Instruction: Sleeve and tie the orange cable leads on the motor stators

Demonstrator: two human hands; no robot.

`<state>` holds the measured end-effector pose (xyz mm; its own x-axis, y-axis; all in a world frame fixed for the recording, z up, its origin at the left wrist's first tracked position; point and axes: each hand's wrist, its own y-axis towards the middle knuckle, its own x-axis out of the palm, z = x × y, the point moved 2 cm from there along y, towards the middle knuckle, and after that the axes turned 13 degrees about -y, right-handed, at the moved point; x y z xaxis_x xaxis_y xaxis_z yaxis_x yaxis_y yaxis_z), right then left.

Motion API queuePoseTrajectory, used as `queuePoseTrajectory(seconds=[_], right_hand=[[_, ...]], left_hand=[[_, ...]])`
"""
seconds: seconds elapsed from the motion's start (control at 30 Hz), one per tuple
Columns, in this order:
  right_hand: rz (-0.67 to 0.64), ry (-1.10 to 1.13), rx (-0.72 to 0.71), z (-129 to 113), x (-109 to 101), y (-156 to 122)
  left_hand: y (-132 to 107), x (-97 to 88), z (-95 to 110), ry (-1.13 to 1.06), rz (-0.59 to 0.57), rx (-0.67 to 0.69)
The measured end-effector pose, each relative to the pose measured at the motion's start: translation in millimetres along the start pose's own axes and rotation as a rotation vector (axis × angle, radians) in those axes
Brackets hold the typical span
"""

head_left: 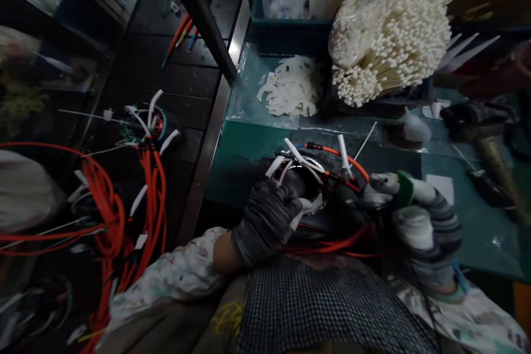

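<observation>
A ring-shaped motor stator (319, 202) lies on the bench in front of me, its inner rim catching light. White sleeves (343, 152) and dark bound wires stick up from its top. My left hand (269, 221), in a grey striped glove, is closed on the stator's near-left edge. An orange lead (338, 152) arcs from the winding toward the right. My right hand (415, 204), gloved with white wrapping and a green band at the fingers, is closed in a pinch where the lead ends meet its fingertips. The exact grip is partly hidden by blur and shadow.
A second stator (151, 121) with long orange leads (153, 193) stands on the dark slatted surface at left. White cut pieces (294, 88) lie behind the work, near a bundle of white-tipped sticks (402, 38). A hammer-like tool (489, 144) lies right; a dark metal post (199, 11) rises behind.
</observation>
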<state>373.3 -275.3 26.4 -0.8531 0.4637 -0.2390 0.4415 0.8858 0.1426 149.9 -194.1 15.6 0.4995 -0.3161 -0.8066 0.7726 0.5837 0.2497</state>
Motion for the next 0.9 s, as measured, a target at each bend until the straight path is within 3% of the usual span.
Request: queuePoseTrajectory(seconds=[0.13,0.2,0.3,0.4,0.53,0.57,0.63,0.73,0.9], right_hand=[[-0.156,-0.303,-0.314,-12,15,3],[-0.245,-0.529,-0.490,-15,33,5],[-0.274,-0.905,-0.692,-12,59,5],[-0.351,-1.122,-0.798,-6,74,2],[-0.447,-1.107,-0.840,-3,75,5],[-0.444,-1.084,-0.840,-3,74,6],[-0.421,-1.046,-0.831,-4,71,5],[-0.374,-0.994,-0.789,-3,64,-6],[-0.337,-0.893,-0.767,6,49,-37]], left_hand=[[-5,-0.8,-2,-0.044,0.068,0.018],[-13,-1.2,-1,-0.018,0.118,0.127],[-29,-5.5,-4,-0.021,0.203,0.292],[-34,-15.6,-20,-0.319,0.146,0.289],[-13,-24.5,-59,-0.685,0.300,-0.058],[-5,-22.0,-68,-0.748,0.268,-0.119],[10,-12.2,-78,-0.939,0.053,-0.161],[14,2.5,-73,-1.220,-0.168,-0.210],[-16,15.2,-47,-1.249,-0.065,-0.182]])
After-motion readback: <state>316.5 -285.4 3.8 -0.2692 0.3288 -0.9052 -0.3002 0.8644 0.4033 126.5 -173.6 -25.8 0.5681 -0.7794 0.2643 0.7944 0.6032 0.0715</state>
